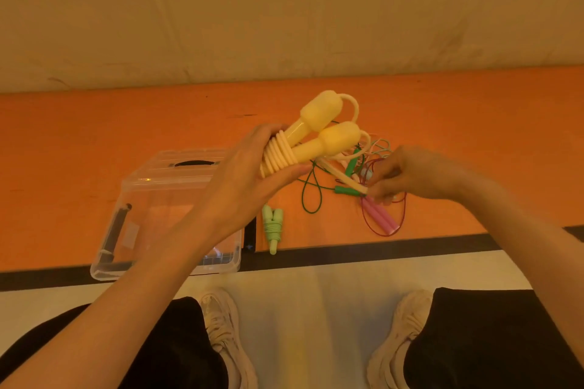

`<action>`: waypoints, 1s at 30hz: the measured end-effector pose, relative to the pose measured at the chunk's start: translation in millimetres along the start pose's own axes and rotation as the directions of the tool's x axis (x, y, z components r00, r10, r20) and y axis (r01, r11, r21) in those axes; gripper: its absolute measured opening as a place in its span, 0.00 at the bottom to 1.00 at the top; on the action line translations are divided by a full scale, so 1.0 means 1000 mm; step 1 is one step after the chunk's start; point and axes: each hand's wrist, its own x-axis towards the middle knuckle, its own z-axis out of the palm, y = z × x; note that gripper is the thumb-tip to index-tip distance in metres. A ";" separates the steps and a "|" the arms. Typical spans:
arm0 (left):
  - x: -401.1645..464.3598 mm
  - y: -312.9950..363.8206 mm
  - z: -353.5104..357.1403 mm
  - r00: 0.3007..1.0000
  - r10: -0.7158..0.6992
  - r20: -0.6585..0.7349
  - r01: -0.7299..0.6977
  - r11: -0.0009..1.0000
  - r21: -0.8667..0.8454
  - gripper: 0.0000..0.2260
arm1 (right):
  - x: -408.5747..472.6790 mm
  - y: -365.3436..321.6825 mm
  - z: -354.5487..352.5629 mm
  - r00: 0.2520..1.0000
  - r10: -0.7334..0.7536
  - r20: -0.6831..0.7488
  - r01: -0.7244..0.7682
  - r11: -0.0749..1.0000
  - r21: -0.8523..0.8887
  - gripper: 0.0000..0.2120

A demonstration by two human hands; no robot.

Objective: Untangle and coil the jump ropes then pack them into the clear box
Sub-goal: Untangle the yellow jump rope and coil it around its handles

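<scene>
1. My left hand [249, 174] clasps both handles of the yellow jump rope [316, 136], fingers curled over the coils wound round them, heads pointing toward 1 o'clock.
2. My right hand [407, 174], reaching in from 4 o'clock, pinches the rope's loose tail [344, 178] between fingertips, above the tangled ropes [373, 167] on the table [94, 136].
3. I judge it best to keep the tail taut, wrap snugly, then tuck it under a coil.
4. The clear box [151, 193] sits open at 8 o'clock; a coiled green rope [272, 224] lies just beside it.
</scene>
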 end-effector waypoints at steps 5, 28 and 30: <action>-0.002 -0.005 0.002 1.000 -0.019 0.004 0.018 0.995 0.103 0.25 | -0.017 -0.012 0.009 0.940 -0.075 0.333 0.041 0.993 0.107 0.03; -0.003 0.003 0.015 0.958 0.116 0.263 -0.249 0.793 0.557 0.28 | -0.042 -0.062 0.037 0.861 -0.385 0.332 0.229 0.876 0.424 0.05; -0.004 0.005 0.018 0.953 0.128 0.275 -0.274 0.753 0.599 0.29 | -0.041 -0.065 0.033 0.891 -0.390 0.232 0.269 0.866 0.421 0.08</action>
